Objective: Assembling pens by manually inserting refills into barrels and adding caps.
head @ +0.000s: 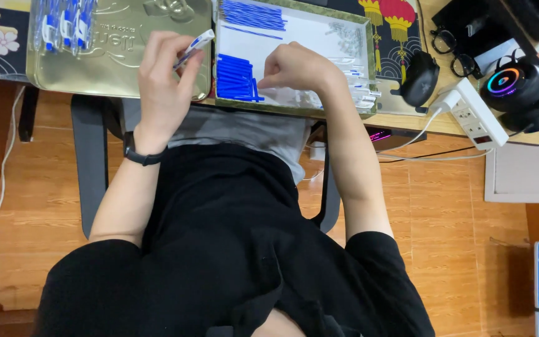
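Nearest the camera, the person's black-sleeved arms reach forward over the lap toward the surface. The left hand, with a dark band at the wrist, is raised above the edge of a gold metal lid; its fingers are curled narrow around a white and blue pen that points up and to the right. Just beside it, the right hand is bent into a loose fist over a shallow white tray, fingertips pressed down near a stack of blue refills; whether they grip anything, I cannot tell. White pen parts lie at the tray's right side, and more blue refills sit at its far end. Finished pens rest on the far left of the lid. Farther right are a black mouse, a white power strip, glasses and a headset with a glowing ring.
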